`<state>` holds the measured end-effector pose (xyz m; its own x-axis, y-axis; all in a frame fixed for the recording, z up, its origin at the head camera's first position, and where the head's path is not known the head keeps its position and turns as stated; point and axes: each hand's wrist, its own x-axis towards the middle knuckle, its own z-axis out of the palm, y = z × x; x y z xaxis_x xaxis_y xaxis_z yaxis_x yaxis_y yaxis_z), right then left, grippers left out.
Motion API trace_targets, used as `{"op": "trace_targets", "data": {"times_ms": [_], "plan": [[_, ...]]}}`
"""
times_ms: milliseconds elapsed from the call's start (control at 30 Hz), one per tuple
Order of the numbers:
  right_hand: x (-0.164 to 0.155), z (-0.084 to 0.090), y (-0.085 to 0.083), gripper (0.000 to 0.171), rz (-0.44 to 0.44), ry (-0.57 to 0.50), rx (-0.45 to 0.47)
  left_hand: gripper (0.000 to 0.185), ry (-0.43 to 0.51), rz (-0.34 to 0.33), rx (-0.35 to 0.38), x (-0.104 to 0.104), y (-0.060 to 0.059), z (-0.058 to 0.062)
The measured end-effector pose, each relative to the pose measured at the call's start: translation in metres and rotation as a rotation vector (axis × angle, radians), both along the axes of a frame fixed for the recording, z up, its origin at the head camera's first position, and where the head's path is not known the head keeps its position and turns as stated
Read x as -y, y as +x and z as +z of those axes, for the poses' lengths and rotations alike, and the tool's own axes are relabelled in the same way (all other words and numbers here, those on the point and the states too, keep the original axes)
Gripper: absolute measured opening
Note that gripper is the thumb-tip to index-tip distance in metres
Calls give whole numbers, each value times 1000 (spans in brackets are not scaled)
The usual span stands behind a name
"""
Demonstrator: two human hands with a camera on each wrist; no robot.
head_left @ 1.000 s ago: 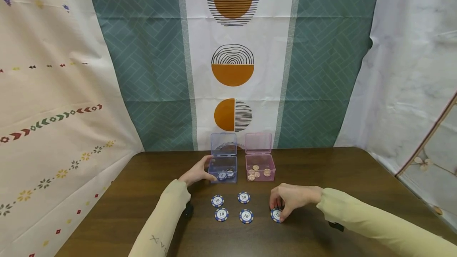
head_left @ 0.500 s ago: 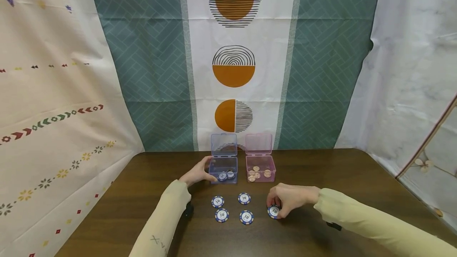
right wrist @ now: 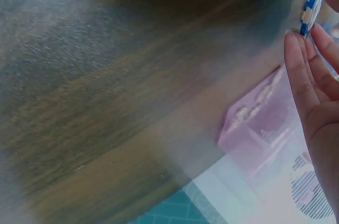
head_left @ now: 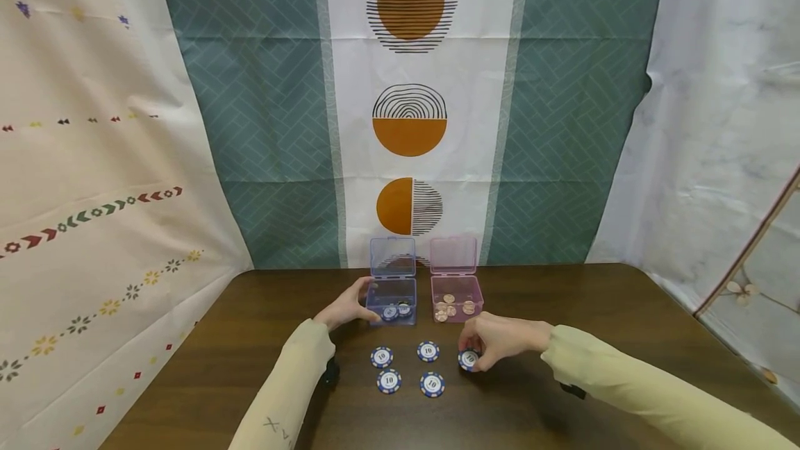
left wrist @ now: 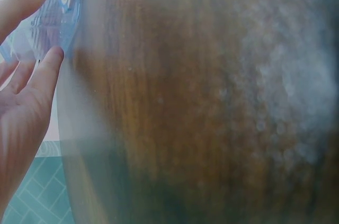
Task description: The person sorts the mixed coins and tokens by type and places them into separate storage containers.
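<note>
My left hand (head_left: 342,305) holds the left side of a clear blue plastic box (head_left: 400,289), thumb near its front corner and fingers toward the back. The box's lid stands raised, and a few poker chips (head_left: 390,313) lie inside. In the left wrist view, the thumb (left wrist: 24,7) and fingers lie around the box's end. My right hand (head_left: 503,337) pinches a blue-and-white poker chip (head_left: 467,360) marked 10 between thumb and fingers, tilted above the table. The right wrist view catches this chip (right wrist: 311,15) nearly edge-on at the fingertips.
Several more chips marked 10 lie on the dark wooden table (head_left: 562,297), among them a front chip (head_left: 432,385) and a left chip (head_left: 382,357). Beside the blue box, a pink box (head_left: 465,286) with a raised lid holds several copper coins (head_left: 449,298). Patterned cloth (head_left: 250,123) hangs behind.
My right hand has carried its chip leftward and slightly away from me, closer to the pink box. My left hand stays at the blue box. The chips on the table keep their places.
</note>
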<state>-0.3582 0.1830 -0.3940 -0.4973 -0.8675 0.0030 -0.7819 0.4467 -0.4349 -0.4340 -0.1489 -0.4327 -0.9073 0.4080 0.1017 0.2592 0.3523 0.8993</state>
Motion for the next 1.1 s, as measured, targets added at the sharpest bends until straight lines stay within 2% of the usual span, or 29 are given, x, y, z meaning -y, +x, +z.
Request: {"op": "trace_targets", "data": {"times_ms": [100, 200, 467, 900, 1100], "plan": [[2, 4, -3, 23, 19, -25, -37, 84, -4, 14, 12, -1, 0, 0], [4, 10, -7, 22, 25, -61, -72, 85, -7, 29, 7, 0, -7, -7], [12, 22, -17, 24, -28, -144, -86, 86, -10, 23, 7, 0, -7, -6], [15, 25, -25, 28, -94, -173, -43, 85, -30, 23, 6, -1, -7, -8], [20, 25, -38, 26, -135, -197, -114, 85, -13, 22, 2, -1, -7, -8]]}}
